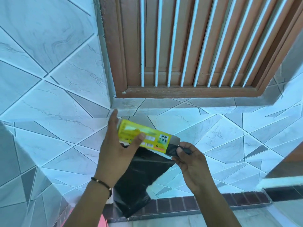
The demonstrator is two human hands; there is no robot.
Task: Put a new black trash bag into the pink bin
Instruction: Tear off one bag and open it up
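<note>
The left hand is curled round a yellow box of bags, thumb across its printed face and fingers behind it, holding it up at a slant in front of the tiled wall. The right hand pinches the black plastic at the box's open right end, thumb and fingertips closed on a bunched bit of it. From under the box a black trash bag hangs down between the two forearms, partly unfolded, its lower edge reaching about as far as the dark brick strip at the foot of the wall. So the task looks to be in its early part: a bag has been drawn out of the box, but it seems not yet torn free or shaken open, and nothing has gone into a bin. A patch of pink shows at the bottom edge beside the left forearm; it may be the pink bin, though too little of it is in view to be sure. Still to do, as I judge it: free the bag, put the box aside, open the bag's mouth, and fit it into the bin. Above the hands are a brown barred window and its tiled ledge.
</note>
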